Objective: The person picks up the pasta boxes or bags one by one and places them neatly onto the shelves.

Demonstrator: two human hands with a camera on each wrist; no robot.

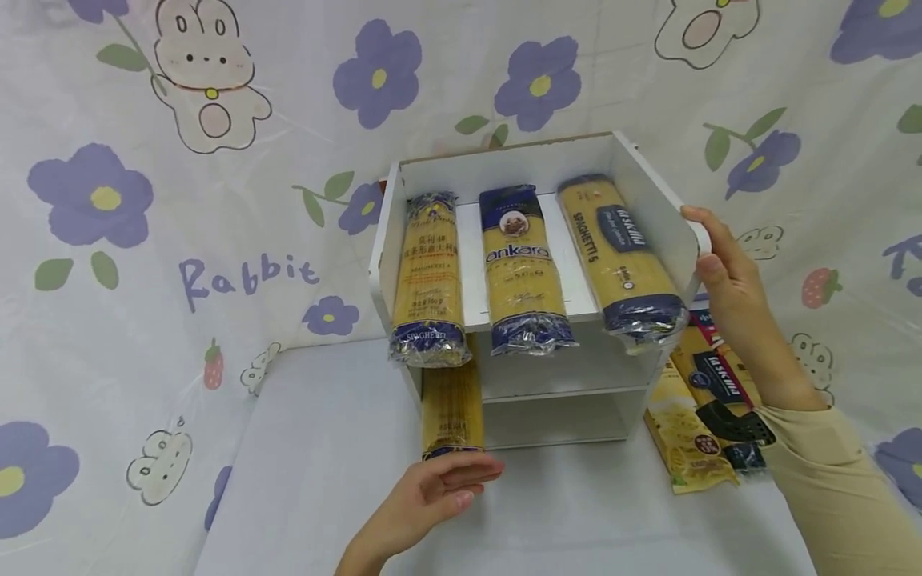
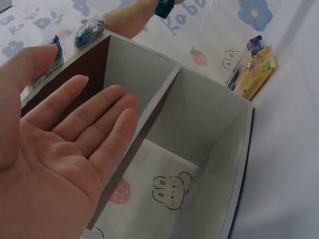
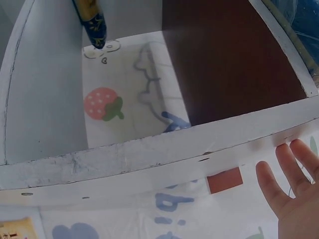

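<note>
A white three-level shelf stands on the table. On its top lie three spaghetti packs: one with Chinese print, an Ankara pack and a La Sicilia pack. Another spaghetti pack sticks out of the left of the middle level, and its end shows in the right wrist view. My left hand, fingers extended, is right at the outer end of that pack; its palm faces the left wrist camera. With straight fingers, my right hand touches the upper right corner of the shelf's side panel.
More noodle packs lie right of the shelf, a yellow one beside a La Sicilia pack partly behind my right wrist. Behind the white table hangs a curtain printed with flowers and rabbits.
</note>
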